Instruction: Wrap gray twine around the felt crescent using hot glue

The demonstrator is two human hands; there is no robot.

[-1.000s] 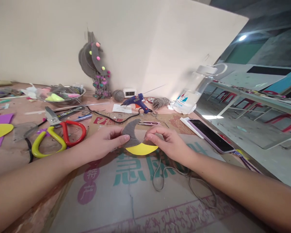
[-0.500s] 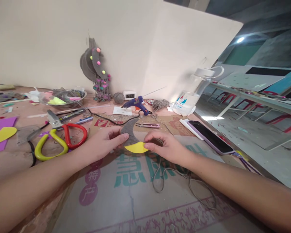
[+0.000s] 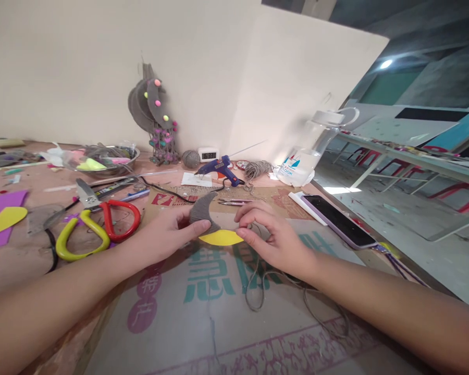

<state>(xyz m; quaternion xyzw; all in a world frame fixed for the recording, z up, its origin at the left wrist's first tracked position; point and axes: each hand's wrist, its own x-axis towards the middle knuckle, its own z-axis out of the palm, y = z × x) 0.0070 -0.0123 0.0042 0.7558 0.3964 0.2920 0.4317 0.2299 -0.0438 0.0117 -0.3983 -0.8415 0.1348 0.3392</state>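
Observation:
Between my hands is a crescent-shaped piece, its upper left part wrapped in grey yarn (image 3: 202,210) and its lower right part bare yellow (image 3: 221,238). My left hand (image 3: 179,226) grips the wrapped part, thumb in front and fingers behind. At the yellow tip, the thumb and forefinger of my right hand (image 3: 269,234) are pinched together on the grey yarn, though the strand is partly hidden by the fingers. Loose loops of this yarn (image 3: 255,307) trail below my right hand over the printed board (image 3: 168,323).
Scissors (image 3: 107,221) with red and yellow handles lie left. Beyond my hands are a blue glue gun (image 3: 222,167), thread snips (image 3: 236,202), a small clock (image 3: 208,154) and a yarn bundle (image 3: 258,169). A phone (image 3: 339,220) and water bottle (image 3: 307,148) stand right.
The crescent has shifted slightly left and tilted, its yellow part now flatter. My right hand has turned, its fingers lifted and arched more, and its fingertips remain by the yellow tip.

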